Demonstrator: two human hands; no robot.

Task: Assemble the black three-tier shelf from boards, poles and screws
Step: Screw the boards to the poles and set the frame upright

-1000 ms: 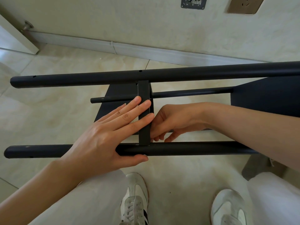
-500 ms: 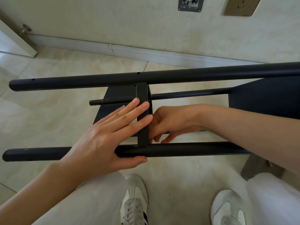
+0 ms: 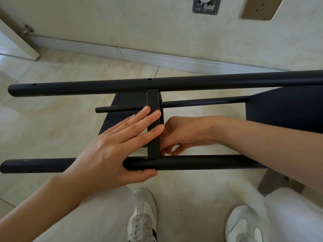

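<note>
Between the two upper poles, the middle shelf board point(image 3: 153, 126) is pressed by straight fingers of the left hand point(image 3: 111, 151), apparently for alignment; behind it, the right hand point(image 3: 181, 135) is curled, contents hidden

Black board point(image 3: 153, 123) stands edge-up between two horizontal poles point(image 3: 192, 82).

A partly built black shelf lies on its side on the tiled floor point(image 3: 52, 119). The near pole point(image 3: 201, 163) and the far pole point(image 3: 209, 82) run left to right, with a middle board point(image 3: 153, 102) standing edge-on between them. The left hand point(image 3: 111, 151) lies flat with straight fingers point(image 3: 150, 117) across the board's edge, thumb under the near pole. The right hand point(image 3: 181, 133) sits just beside the board, fingers curled; what they hold cannot be seen. Another board point(image 3: 283, 109) stands at the right.
</note>
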